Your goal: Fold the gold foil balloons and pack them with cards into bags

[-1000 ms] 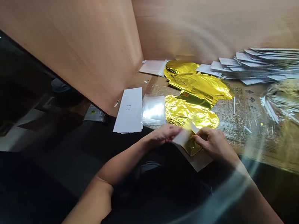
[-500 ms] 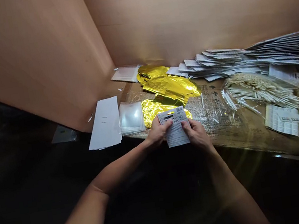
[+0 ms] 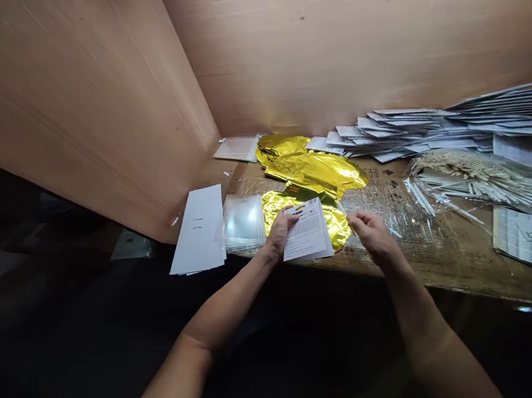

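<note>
My left hand (image 3: 279,234) grips a printed white header card (image 3: 306,236) by its left side, thumb over the front. The card has a hang hole near its top and seems folded, with a second layer showing at the right. To the right of it, my right hand (image 3: 369,230) is closed in a pinch on a thin white straw (image 3: 342,206), which points up and left from the fingertips. Gold foil balloons (image 3: 314,164) lie flat on the table behind both hands, partly covered by the card.
Clear plastic sleeves (image 3: 243,221) and blank white cards (image 3: 197,230) lie to the left. Along the back wall spreads a pile of folded white cards (image 3: 416,125). A bag of white straws (image 3: 485,178) and printed leaflets (image 3: 528,241) lie right. A wooden panel (image 3: 129,99) rises at left.
My right hand has let go of the card and moved right, taking up the straw that lay on the table. The left hand still holds the card. The view has shifted slightly.
</note>
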Available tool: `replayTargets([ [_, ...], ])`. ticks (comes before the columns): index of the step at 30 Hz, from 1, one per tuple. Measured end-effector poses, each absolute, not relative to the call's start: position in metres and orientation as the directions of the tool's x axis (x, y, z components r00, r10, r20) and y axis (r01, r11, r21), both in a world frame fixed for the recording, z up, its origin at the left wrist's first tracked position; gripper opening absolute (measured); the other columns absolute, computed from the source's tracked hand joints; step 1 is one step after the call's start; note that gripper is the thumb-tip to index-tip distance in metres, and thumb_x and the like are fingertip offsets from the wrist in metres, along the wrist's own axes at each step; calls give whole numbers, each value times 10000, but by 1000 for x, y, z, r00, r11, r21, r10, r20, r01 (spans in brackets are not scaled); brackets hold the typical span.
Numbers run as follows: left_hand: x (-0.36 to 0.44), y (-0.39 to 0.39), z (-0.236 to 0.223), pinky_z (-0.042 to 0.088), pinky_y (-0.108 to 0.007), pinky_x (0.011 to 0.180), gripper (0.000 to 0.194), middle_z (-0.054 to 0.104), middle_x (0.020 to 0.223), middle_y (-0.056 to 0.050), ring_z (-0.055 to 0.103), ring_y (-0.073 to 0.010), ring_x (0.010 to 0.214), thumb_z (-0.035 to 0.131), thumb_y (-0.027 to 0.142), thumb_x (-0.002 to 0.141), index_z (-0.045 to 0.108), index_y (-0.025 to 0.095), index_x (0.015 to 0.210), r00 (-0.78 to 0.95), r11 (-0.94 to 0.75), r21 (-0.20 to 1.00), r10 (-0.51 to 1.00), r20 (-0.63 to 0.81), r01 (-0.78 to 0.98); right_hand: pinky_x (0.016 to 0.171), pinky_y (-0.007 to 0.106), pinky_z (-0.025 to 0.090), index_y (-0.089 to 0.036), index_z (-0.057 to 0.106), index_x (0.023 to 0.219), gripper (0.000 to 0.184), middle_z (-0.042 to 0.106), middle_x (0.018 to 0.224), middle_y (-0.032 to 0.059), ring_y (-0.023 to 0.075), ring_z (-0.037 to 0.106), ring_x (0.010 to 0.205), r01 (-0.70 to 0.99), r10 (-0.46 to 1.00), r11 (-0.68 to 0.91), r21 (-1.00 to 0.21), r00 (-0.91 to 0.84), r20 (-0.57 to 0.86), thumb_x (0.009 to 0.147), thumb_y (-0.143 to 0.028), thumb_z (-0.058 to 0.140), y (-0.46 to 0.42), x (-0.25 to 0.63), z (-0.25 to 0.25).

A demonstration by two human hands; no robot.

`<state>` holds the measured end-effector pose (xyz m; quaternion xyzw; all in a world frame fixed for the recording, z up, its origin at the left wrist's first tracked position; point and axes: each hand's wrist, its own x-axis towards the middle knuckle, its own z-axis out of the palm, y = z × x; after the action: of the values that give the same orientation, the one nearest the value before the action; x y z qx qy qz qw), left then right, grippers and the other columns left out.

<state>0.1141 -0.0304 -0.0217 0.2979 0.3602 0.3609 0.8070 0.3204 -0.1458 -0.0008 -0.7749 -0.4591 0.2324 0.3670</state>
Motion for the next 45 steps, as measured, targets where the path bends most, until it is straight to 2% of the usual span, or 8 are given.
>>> replayTargets([
  [7,114,-49,-15,537,-300,740,449,728,908,-32,671,-178,769,756,228,664,593,185,1080,511,527,770,801,-310,-359,587,287,412,-232,539,655,495,535,637,-17,155,481,615,252,881,-86,-964,470,44,890,-635,704,-156,263,3],
  [11,110,-64,-24,523,-280,727,360,707,913,-21,649,-163,780,746,240,700,567,190,1009,440,374,870,873,-212,-321,605,359,543,-247,673,874,565,659,693,23,226,630,649,-66,876,-149,-987,453,-163,919,-801,571,-159,246,-5],
  [16,65,-36,-34,523,-296,785,430,721,997,-55,677,-202,883,748,427,862,574,202,1184,502,12,992,862,-73,125,777,448,651,-232,723,1228,583,806,1103,112,353,767,979,-90,913,-280,-956,283,-294,877,-697,736,-180,232,-16],
  [19,4,13,-21,484,-396,1009,665,666,1291,-192,630,-333,1222,824,534,818,569,147,1294,162,-116,763,987,14,636,788,461,671,-228,705,1295,599,808,1183,121,375,781,1027,-125,898,-301,-945,298,-325,891,-670,732,-189,232,-19],
  [22,-56,61,-8,430,-452,1088,736,585,1427,-279,506,-445,1399,950,499,660,637,101,1194,-43,78,509,996,-79,857,753,461,683,-216,703,1329,649,817,1167,133,392,792,1014,-164,886,-355,-920,256,-387,855,-655,774,-194,234,-18],
  [25,-91,88,-5,497,-368,915,487,740,1069,-168,680,-360,1126,974,442,633,691,153,905,34,115,532,965,-262,839,751,467,688,-206,705,1353,701,827,1131,138,402,795,1006,-150,875,-385,-911,256,-412,829,-662,795,-195,233,-17],
  [30,-107,96,-9,453,-279,654,294,625,646,-2,637,-179,673,887,325,790,631,188,750,84,147,677,952,-295,721,822,467,685,-217,692,1417,711,831,1142,123,389,797,1020,-163,877,-375,-912,255,-406,842,-620,800,-195,230,-17],
  [45,-71,61,16,546,-251,683,488,730,823,-74,700,-130,719,672,599,977,673,129,843,77,52,993,995,-61,108,784,477,667,-220,731,1337,625,833,1104,138,386,799,954,-228,888,-409,-884,125,-443,858,-617,792,-201,211,6],
])
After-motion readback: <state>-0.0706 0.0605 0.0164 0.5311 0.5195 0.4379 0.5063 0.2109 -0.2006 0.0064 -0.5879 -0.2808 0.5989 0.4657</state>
